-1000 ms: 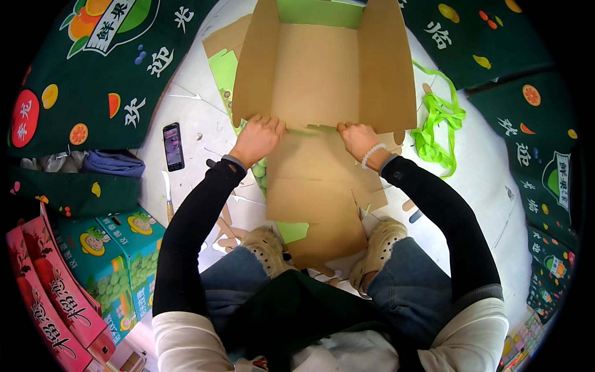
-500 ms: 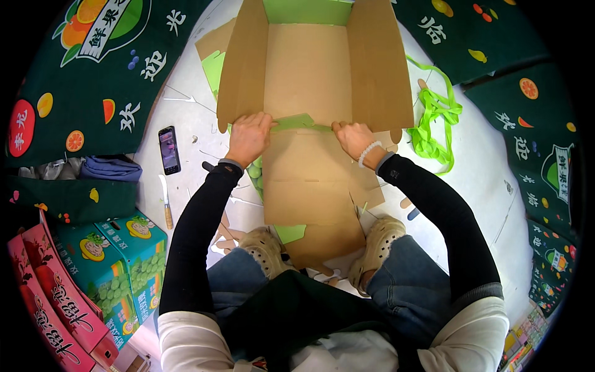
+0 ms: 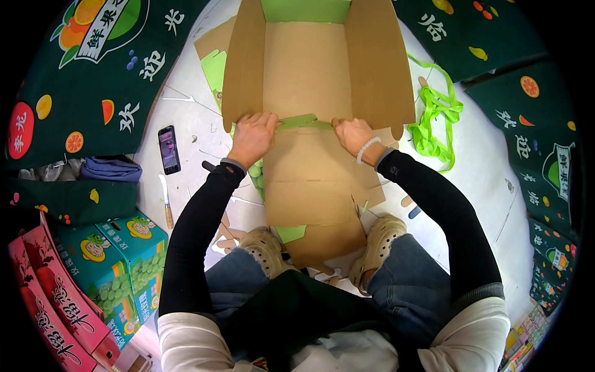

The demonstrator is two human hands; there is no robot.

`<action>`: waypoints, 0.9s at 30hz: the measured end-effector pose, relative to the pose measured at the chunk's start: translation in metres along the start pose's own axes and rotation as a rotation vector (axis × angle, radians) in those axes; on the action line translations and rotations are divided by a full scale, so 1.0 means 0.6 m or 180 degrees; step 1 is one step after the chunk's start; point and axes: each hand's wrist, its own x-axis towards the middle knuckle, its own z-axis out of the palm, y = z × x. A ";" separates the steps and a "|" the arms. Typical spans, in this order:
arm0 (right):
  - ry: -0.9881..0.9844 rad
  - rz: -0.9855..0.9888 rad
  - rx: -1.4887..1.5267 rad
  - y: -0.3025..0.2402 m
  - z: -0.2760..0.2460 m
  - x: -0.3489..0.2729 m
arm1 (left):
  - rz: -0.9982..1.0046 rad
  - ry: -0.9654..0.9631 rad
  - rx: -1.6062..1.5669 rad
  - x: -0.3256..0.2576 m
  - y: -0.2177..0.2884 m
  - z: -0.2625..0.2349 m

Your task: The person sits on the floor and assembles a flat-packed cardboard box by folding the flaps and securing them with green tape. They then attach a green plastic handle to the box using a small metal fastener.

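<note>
Phone (image 3: 168, 149) left of cardboard box (image 3: 308, 80)

Both arms stretched forward, left hand (image 3: 253, 137) and right hand (image 3: 354, 135) level, well apart, fingers curled, palms down.

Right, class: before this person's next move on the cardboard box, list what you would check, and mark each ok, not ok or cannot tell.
1. Left hand on the fold edge of the cardboard box: ok.
2. Right hand on the same edge: ok.
3. Both side flaps upright: ok.
4. Green strip lying flat between the hands: cannot tell.
5. Phone and knife clear of the box: ok.
6. Green straps clear of the right flap: not ok, they lie right beside it.
</note>
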 end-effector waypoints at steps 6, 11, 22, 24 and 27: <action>0.0062 -0.0001 -0.0012 -0.002 -0.009 0.003 | 0.0068 -0.0067 0.0078 0.011 0.003 -0.006; 0.0087 -0.0101 0.0073 -0.003 -0.017 0.007 | 0.0137 -0.0093 0.0007 0.014 0.003 -0.005; -0.0053 -0.0246 0.0038 -0.022 -0.040 0.018 | 0.0411 -0.0779 0.0725 0.019 0.026 0.031; -0.0059 -0.0229 0.0039 -0.013 -0.040 0.015 | 0.0477 -0.0742 0.0764 0.016 0.030 0.034; -0.0027 -0.0318 -0.0041 0.002 -0.027 0.012 | 0.0497 -0.0827 0.0865 -0.001 0.030 0.046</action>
